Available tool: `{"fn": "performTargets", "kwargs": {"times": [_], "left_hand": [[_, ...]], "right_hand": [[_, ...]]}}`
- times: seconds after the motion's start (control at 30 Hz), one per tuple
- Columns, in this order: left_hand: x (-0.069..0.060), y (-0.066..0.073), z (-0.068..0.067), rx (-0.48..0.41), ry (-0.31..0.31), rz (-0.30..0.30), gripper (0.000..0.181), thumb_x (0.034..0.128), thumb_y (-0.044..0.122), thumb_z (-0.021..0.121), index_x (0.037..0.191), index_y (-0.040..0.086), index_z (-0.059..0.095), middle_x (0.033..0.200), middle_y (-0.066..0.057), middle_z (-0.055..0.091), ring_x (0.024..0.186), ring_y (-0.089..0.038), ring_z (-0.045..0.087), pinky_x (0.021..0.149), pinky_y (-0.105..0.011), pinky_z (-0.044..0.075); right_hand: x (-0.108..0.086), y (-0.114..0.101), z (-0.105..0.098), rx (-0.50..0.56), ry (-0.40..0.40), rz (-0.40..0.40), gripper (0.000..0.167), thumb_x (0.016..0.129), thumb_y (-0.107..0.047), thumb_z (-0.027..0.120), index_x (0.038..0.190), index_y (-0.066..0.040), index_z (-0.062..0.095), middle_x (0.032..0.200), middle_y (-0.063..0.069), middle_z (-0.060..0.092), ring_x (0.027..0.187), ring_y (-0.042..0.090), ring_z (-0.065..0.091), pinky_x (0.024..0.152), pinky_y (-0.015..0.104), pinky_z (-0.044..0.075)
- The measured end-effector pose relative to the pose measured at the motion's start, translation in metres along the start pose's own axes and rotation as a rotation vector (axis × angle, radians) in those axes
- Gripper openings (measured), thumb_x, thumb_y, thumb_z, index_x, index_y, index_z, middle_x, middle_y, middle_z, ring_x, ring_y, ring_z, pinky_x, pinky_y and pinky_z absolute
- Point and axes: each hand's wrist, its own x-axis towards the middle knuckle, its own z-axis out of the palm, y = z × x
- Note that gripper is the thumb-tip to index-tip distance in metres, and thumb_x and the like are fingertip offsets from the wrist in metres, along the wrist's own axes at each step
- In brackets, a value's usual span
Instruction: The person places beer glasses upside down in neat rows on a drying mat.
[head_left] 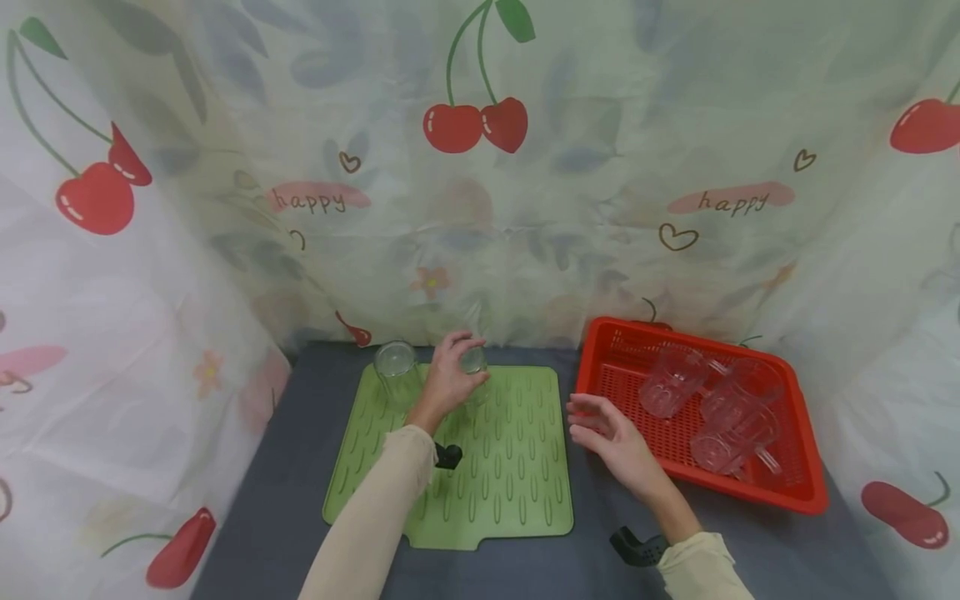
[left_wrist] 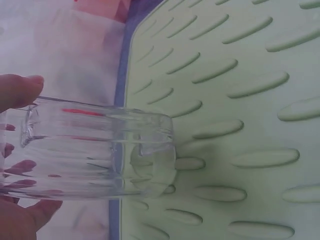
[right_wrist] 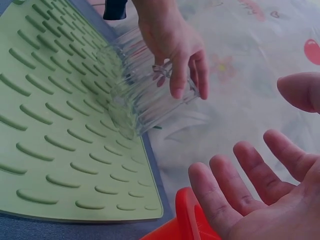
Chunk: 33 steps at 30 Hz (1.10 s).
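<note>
My left hand (head_left: 448, 379) grips a clear glass (left_wrist: 95, 150) from above, thumb on one side and fingers on the other. The glass stands on its end over the back of a green ridged mat (head_left: 517, 467); whether it touches the mat I cannot tell. Left of it, a second clear glass (head_left: 397, 367) stands on the mat's back left corner. My right hand (head_left: 618, 442) hovers between the mat and a red basket (head_left: 808, 442), fingers spread and slightly bent, holding nothing. In the right wrist view its palm (right_wrist: 275, 215) shows bare.
Several clear glass mugs with handles, one of them a mug (head_left: 671, 383) at the left, lie in the red basket. A dark grey cloth (head_left: 277, 500) covers the table. Printed curtains (head_left: 480, 208) hang close behind and on both sides.
</note>
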Motion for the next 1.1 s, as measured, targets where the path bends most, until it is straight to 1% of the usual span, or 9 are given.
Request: {"fn": "performTargets", "kwargs": {"times": [0.1,0.27,0.37,0.53,0.63,0.8,0.9,1.0,1.1], "left_hand": [[0.001,0.002,0.001,-0.003,-0.009,-0.009,0.056,0.0837,0.015,0.084,0.136,0.015,0.065,0.155,-0.010,0.045,0.145,-0.038,0.039,0.115,-0.059,0.040],[0.000,0.001,-0.002,0.006,-0.029,-0.059,0.056,0.0842,0.017,0.084,0.137,0.021,0.065,0.157,-0.004,0.043,0.148,-0.035,0.037,0.117,-0.057,0.039],[0.000,0.001,-0.003,0.002,-0.043,-0.081,0.057,0.0842,0.017,0.084,0.137,0.021,0.064,0.157,-0.001,0.043,0.149,-0.033,0.036,0.117,-0.057,0.039],[0.000,0.000,-0.005,-0.010,-0.063,-0.084,0.061,0.0839,0.017,0.085,0.140,0.022,0.061,0.157,-0.002,0.042,0.148,-0.033,0.036,0.116,-0.057,0.041],[0.000,0.000,-0.005,-0.020,-0.059,-0.086,0.066,0.0829,0.017,0.085,0.143,0.021,0.059,0.156,-0.002,0.042,0.147,-0.034,0.037,0.116,-0.057,0.041],[-0.001,0.001,-0.007,-0.021,-0.057,-0.100,0.070,0.0811,0.017,0.086,0.144,0.023,0.057,0.157,-0.002,0.042,0.148,-0.033,0.036,0.118,-0.057,0.038],[-0.001,0.002,-0.008,-0.019,-0.058,-0.106,0.071,0.0806,0.017,0.087,0.145,0.023,0.057,0.158,-0.002,0.041,0.149,-0.033,0.034,0.119,-0.058,0.037],[-0.001,0.005,-0.012,-0.021,-0.042,-0.094,0.073,0.0805,0.020,0.087,0.146,0.021,0.055,0.159,-0.003,0.040,0.150,-0.034,0.034,0.120,-0.059,0.035],[0.000,0.011,-0.019,-0.028,-0.016,-0.064,0.075,0.0816,0.024,0.087,0.148,0.021,0.053,0.160,-0.005,0.040,0.150,-0.035,0.033,0.119,-0.061,0.035]], "right_hand": [[0.000,0.001,-0.002,0.000,0.001,-0.002,0.054,0.098,-0.027,0.069,0.146,-0.014,0.048,0.150,0.013,0.052,0.139,0.038,0.051,0.097,0.012,0.051],[0.000,0.003,-0.001,0.013,-0.004,-0.006,0.053,0.099,-0.025,0.068,0.147,-0.012,0.048,0.150,0.016,0.052,0.138,0.040,0.051,0.096,0.013,0.052],[0.000,0.004,-0.001,0.013,-0.009,-0.009,0.053,0.099,-0.024,0.067,0.147,-0.012,0.047,0.149,0.018,0.052,0.138,0.041,0.051,0.096,0.014,0.052],[0.001,0.005,0.001,0.010,-0.008,-0.008,0.053,0.099,-0.023,0.067,0.147,-0.012,0.048,0.147,0.018,0.054,0.135,0.036,0.054,0.095,0.016,0.054],[0.001,0.006,0.001,0.008,-0.010,-0.003,0.053,0.099,-0.025,0.068,0.147,-0.012,0.048,0.147,0.017,0.054,0.134,0.033,0.055,0.095,0.016,0.054],[0.001,0.006,0.000,0.012,-0.008,-0.005,0.053,0.099,-0.025,0.068,0.147,-0.012,0.048,0.146,0.017,0.055,0.136,0.040,0.053,0.095,0.015,0.054],[0.001,0.005,-0.001,0.008,0.003,-0.011,0.052,0.099,-0.024,0.068,0.146,-0.012,0.049,0.146,0.017,0.055,0.136,0.040,0.053,0.095,0.015,0.054],[0.001,0.004,-0.005,0.018,0.008,-0.029,0.053,0.100,-0.022,0.067,0.147,-0.008,0.047,0.145,0.019,0.055,0.128,0.021,0.062,0.094,0.016,0.055],[0.002,0.001,-0.011,0.011,0.023,-0.051,0.055,0.101,-0.023,0.066,0.148,-0.006,0.045,0.145,0.020,0.054,0.121,0.006,0.063,0.094,0.016,0.055]]}}
